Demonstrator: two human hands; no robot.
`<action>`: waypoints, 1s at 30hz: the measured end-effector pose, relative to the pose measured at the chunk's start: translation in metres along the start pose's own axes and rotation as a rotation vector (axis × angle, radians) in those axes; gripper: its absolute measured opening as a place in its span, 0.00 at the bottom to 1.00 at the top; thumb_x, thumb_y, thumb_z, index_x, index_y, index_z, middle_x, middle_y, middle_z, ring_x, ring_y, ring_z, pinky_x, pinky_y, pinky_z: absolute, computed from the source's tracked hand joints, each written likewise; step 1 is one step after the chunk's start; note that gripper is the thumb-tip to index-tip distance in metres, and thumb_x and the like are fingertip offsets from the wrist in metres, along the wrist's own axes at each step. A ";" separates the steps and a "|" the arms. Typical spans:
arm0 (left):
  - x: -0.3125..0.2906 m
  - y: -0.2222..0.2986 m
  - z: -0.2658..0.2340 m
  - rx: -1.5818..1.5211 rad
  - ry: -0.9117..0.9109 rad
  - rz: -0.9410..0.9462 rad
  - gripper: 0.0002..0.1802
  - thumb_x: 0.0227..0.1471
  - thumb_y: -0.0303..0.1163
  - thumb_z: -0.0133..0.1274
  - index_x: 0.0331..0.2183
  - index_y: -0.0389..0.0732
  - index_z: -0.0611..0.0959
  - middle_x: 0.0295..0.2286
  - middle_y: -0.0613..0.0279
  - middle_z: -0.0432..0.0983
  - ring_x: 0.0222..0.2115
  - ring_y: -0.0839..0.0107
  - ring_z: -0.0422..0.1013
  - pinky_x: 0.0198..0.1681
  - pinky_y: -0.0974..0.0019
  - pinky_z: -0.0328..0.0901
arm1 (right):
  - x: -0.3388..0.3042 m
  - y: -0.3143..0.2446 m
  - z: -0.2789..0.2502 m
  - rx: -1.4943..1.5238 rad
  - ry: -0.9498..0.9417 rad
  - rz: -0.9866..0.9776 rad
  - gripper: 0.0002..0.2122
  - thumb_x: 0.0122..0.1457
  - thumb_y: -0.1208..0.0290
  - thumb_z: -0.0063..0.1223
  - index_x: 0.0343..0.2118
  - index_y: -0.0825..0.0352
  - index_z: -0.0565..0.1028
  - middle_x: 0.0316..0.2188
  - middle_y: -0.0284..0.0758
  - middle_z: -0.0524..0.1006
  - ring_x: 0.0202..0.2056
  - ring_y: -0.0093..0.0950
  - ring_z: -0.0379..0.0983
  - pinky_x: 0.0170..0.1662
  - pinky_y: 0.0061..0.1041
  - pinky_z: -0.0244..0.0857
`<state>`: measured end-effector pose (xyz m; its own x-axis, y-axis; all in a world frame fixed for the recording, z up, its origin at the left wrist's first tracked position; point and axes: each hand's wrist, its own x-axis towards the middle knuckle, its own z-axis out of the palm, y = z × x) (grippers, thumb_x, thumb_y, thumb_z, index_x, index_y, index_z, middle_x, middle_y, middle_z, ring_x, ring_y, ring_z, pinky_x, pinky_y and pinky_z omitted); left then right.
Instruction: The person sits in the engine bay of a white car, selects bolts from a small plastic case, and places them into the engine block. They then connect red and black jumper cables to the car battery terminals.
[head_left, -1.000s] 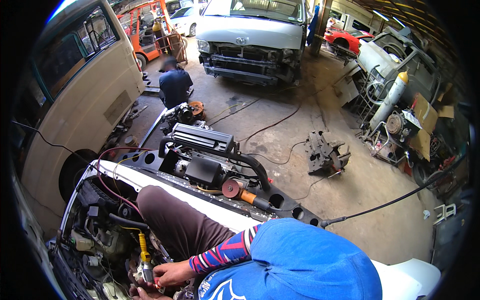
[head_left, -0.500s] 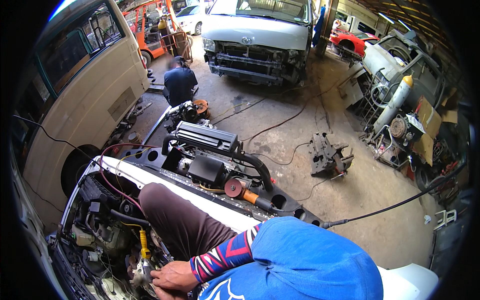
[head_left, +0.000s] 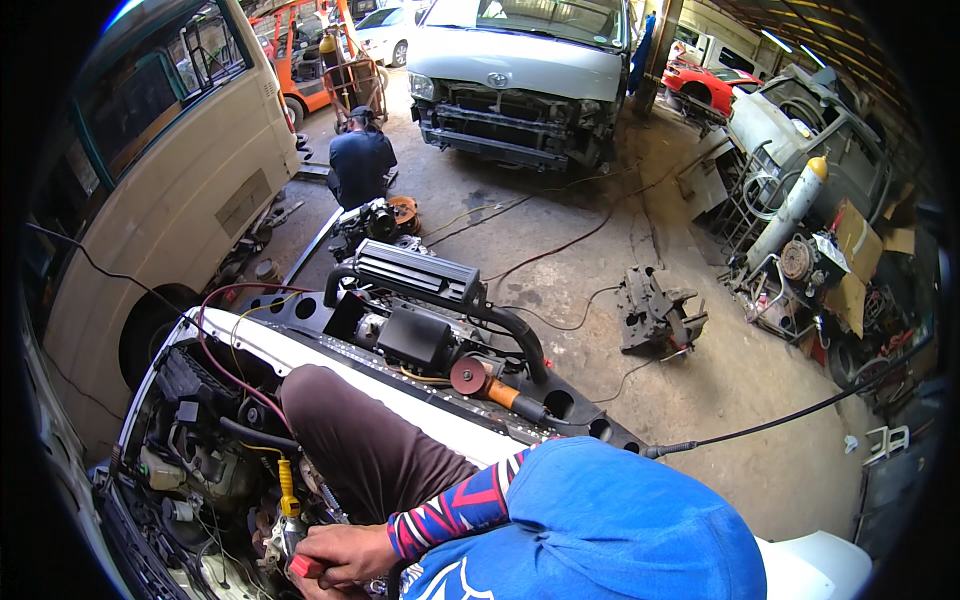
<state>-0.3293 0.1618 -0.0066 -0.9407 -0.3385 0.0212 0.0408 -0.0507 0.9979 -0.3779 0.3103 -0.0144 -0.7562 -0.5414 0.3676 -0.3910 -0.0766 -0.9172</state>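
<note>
My right hand (head_left: 345,552) is down in the open engine bay at the lower left, its arm in a patterned sleeve. Its fingers are closed round a short red handle (head_left: 306,566), whose far end is hidden. Just below, part of my left hand (head_left: 322,590) shows at the picture's lower edge; its fingers are mostly covered. Beside the hands stands a yellow-handled lamp-like tool (head_left: 288,488) with a metal end and a yellow cord. Around them lie hoses and engine parts (head_left: 200,470).
Across the white fender (head_left: 400,385), an angle grinder (head_left: 490,388) lies by a black engine cover (head_left: 415,335). A person (head_left: 360,165) crouches near a beige van (head_left: 180,170). An engine block (head_left: 655,315) sits on the floor, and a gas cylinder (head_left: 790,210) leans at right.
The red handle has come into sight in my right hand, which has turned and shifted slightly. The yellow-handled tool stays in place.
</note>
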 end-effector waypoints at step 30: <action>-0.009 0.023 0.021 0.007 -0.006 0.015 0.24 0.67 0.38 0.51 0.57 0.33 0.72 0.39 0.50 0.81 0.36 0.65 0.76 0.41 0.67 0.71 | 0.000 0.022 0.004 0.368 -0.359 0.303 0.23 0.44 0.71 0.62 0.45 0.71 0.74 0.35 0.40 0.79 0.39 0.29 0.74 0.45 0.30 0.69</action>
<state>-0.3270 0.1837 0.0173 -0.9421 -0.3333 0.0369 0.0527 -0.0386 0.9979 -0.3840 0.3051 -0.0358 -0.5561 -0.8286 0.0651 0.0704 -0.1249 -0.9897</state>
